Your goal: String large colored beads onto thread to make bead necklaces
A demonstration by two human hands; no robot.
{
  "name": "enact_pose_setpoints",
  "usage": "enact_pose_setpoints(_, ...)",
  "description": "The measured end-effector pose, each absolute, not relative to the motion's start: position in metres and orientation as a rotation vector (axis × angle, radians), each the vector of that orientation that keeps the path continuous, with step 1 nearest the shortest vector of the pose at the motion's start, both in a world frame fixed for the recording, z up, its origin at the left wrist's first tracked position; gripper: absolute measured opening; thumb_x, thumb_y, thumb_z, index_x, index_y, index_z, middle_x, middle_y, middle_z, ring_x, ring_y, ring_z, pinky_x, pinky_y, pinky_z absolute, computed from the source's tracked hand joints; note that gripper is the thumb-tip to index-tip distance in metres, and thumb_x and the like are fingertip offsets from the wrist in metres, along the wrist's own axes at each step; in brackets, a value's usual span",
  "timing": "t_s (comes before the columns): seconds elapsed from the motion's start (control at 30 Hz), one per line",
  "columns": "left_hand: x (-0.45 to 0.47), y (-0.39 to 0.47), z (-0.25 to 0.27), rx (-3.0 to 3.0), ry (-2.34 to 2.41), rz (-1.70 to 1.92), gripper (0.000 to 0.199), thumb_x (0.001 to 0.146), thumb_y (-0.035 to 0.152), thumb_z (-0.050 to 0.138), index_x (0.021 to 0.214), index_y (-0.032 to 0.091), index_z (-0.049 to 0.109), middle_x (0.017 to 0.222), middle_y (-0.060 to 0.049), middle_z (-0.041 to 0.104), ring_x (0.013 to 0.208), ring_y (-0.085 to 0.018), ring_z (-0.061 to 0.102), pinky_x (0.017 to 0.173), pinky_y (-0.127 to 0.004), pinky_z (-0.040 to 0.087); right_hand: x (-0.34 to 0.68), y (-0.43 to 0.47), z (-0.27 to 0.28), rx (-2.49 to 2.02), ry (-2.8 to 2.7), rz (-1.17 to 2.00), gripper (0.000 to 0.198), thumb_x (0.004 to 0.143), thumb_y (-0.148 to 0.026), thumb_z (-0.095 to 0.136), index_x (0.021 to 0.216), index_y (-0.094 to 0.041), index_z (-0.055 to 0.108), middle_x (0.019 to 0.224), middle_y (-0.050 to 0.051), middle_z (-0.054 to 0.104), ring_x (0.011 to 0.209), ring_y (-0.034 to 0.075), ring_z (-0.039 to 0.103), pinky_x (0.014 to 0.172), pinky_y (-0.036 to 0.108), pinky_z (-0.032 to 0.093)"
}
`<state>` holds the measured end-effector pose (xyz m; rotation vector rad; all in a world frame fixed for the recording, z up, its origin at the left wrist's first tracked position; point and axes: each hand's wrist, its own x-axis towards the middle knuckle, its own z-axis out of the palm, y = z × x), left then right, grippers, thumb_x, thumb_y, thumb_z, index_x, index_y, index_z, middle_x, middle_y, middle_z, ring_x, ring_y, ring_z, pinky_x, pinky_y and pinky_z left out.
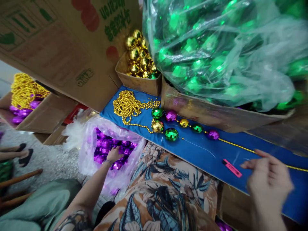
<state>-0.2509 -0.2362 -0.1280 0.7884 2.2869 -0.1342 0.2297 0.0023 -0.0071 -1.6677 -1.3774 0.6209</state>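
Note:
My left hand reaches down into a plastic bag of shiny purple faceted beads. Its fingers look spread among the beads, with the tips partly hidden. My right hand hovers over the blue cloth-covered table, thumb and index finger apart. Its index finger overlaps a gold bead strand; whether they touch I cannot tell. Along that strand sit purple, green and gold faceted balls. Near the front edge lies a green ball with a thin white thread trailing from it. A pink cutter-like tool rests beside my right thumb.
Small gold bead chains lie heaped on the table. Behind them stands a carton of gold balls. A large plastic bag of green balls rises from a box at the back right. Another person's foot shows at left.

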Motion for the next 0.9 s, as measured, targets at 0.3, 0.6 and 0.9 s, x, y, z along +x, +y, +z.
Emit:
enact_pose_setpoints(0.3, -0.195, -0.125, -0.012, 0.767, 1.277, 1.194, 0.060, 0.078, 0.044, 0.068, 0.130, 0.019, 0.053, 0.123, -0.013, 0.061, 0.104, -0.025, 0.062, 0.085, -0.031, 0.052, 0.161, -0.046, -0.014, -0.929, -2.304, 0.614, 0.025, 0.098, -0.024, 0.041, 0.108, -0.021, 0.064, 0.087, 0.005, 0.070, 0.075, 0.016, 0.066, 0.066, 0.027, 0.051)
enact_pose_setpoints(0.6, -0.121, -0.064, -0.017, 0.286, 0.752, 1.297, 0.045, 0.082, 0.033, 0.063, 0.125, 0.020, 0.056, 0.116, -0.009, 0.066, 0.085, -0.024, 0.068, 0.065, -0.038, 0.061, 0.160, -0.054, -0.016, -0.976, -2.376, 0.427, 0.023, 0.098, -0.017, 0.041, 0.106, -0.015, 0.062, 0.084, 0.007, 0.070, 0.076, 0.017, 0.066, 0.071, 0.028, 0.050)
enact_pose_setpoints(0.9, -0.109, -0.054, -0.017, 0.189, 0.689, 1.215, 0.050, 0.080, 0.043, 0.061, 0.121, 0.014, 0.057, 0.106, -0.017, 0.069, 0.083, -0.030, 0.070, 0.051, -0.029, 0.056, 0.171, -0.053, -0.019, -1.063, -2.375, 0.364, 0.025, 0.098, -0.017, 0.039, 0.107, -0.016, 0.063, 0.082, 0.006, 0.069, 0.074, 0.016, 0.065, 0.068, 0.027, 0.048)
